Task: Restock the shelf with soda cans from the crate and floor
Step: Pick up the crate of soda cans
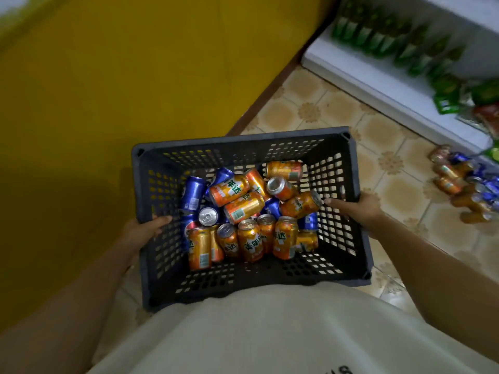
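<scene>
I hold a dark grey perforated crate (240, 143) in front of my body, above the tiled floor. My left hand (143, 230) grips its left wall, thumb over the rim. My right hand (356, 205) grips the right wall the same way. Inside lie several soda cans, mostly orange cans (229, 188) with a few blue cans (192, 194), some upright and some on their sides. More orange and blue cans on the floor (464, 184) sit loose at the right, below the white shelf (378, 85).
Green packets (399, 41) line the white shelf at the upper right, with mixed packets (483, 103) further right. A yellow wall (121, 76) fills the left side. Patterned floor tiles (310, 112) lie between the crate and the shelf.
</scene>
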The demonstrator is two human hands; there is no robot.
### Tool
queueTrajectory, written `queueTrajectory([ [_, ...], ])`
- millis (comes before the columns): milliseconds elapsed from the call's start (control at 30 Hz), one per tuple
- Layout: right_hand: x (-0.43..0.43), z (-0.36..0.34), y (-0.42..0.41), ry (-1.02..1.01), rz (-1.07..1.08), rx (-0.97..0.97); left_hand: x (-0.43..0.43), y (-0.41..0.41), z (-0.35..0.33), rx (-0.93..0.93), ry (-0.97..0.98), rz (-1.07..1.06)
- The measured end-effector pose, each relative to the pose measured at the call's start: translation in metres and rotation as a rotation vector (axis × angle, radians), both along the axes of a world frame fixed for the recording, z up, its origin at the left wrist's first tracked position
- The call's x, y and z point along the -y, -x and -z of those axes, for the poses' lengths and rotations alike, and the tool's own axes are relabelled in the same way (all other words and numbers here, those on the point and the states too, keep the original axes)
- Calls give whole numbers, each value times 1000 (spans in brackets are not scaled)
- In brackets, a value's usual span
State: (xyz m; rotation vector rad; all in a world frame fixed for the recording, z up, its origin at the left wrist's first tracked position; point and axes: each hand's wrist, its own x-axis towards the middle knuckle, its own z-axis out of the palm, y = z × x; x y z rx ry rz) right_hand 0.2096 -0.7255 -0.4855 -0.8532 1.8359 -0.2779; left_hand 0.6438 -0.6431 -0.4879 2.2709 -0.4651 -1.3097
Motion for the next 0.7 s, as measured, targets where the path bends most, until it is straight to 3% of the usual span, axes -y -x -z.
queueTrajectory([
  [400, 130, -40, 153, 169, 330, -105, 237, 153, -37, -16, 190, 270],
  [700, 269, -46, 249, 230, 399, -266, 384, 253, -1, -138, 225, 248],
])
